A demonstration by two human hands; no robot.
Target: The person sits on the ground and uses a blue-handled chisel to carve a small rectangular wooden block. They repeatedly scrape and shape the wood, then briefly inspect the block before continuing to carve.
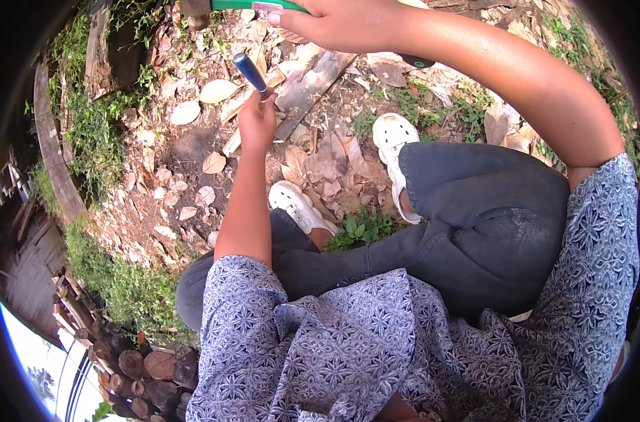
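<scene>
My left hand (256, 123) is closed around a chisel, whose blue handle (249, 72) rises above the fingers with its top tilted to the left. The blade is hidden by the hand. Just beyond, at the top edge, my right hand (348, 24) grips a hammer by its green handle (256, 4). The hammer's dark head (195, 8) is above and left of the chisel, apart from it, and partly cut off by the frame. A weathered wooden board (311, 95) lies on the ground right beside my left hand. Beneath my right wrist shows a dark round end (417, 62) of something.
Dry leaves (214, 163) and wood chips litter the soil around my white clogs (292, 202). A wooden post (107, 56) and a curved timber (56, 141) stand at the left among green plants. Stacked logs (144, 373) are at the lower left.
</scene>
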